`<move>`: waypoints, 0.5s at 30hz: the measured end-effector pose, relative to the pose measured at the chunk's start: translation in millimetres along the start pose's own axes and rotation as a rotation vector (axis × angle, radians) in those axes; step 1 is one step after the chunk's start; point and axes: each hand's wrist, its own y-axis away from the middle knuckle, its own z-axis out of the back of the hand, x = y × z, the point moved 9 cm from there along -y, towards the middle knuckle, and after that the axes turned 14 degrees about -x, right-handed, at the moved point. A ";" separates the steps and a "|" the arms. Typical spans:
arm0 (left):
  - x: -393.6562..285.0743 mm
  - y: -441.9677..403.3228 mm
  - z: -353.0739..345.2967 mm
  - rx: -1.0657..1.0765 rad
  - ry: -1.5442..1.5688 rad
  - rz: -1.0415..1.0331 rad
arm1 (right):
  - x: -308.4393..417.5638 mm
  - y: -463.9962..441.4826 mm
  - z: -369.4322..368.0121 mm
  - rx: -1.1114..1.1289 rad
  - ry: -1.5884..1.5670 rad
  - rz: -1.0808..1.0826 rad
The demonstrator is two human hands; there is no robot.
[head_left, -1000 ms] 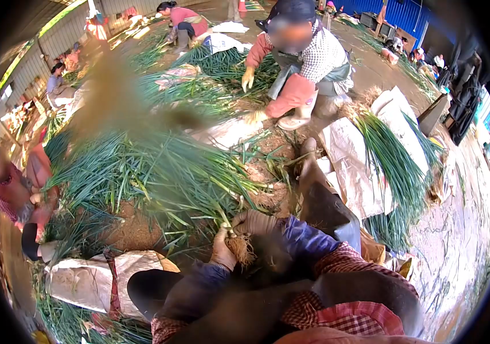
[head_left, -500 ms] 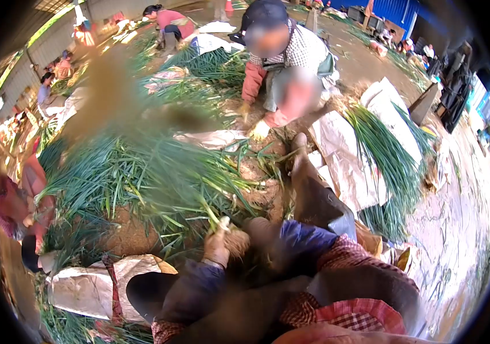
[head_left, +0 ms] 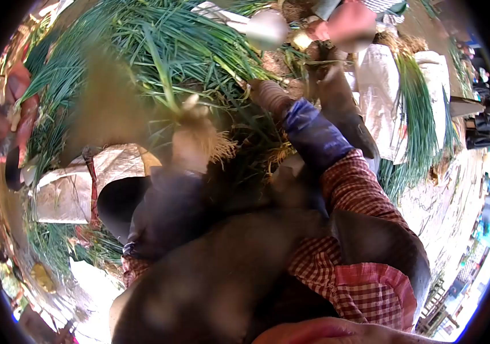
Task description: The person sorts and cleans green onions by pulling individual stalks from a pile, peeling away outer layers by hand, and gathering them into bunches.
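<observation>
Green onions [head_left: 166, 86], likely light and limp, best held near the roots [head_left: 222, 147]: left hand [head_left: 190, 141] clamped beside our pile [head_left: 182, 41], right hand [head_left: 271, 96] at its edge, grip we cannot tell

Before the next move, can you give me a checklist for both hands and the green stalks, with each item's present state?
1. Left hand holding rooted stalks: ok.
2. Their roots visible beside that hand: ok.
3. Right hand at the edge of the green pile: ok.
4. Right hand gripping a stalk: cannot tell.
5. Unobstructed view: not ok, a brown blur covers part of the scene.
</observation>
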 end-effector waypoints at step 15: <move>62.7 -7.7 13.1 -0.122 -0.008 0.362 | 0.6 -51.3 -77.2 0.118 -0.200 0.267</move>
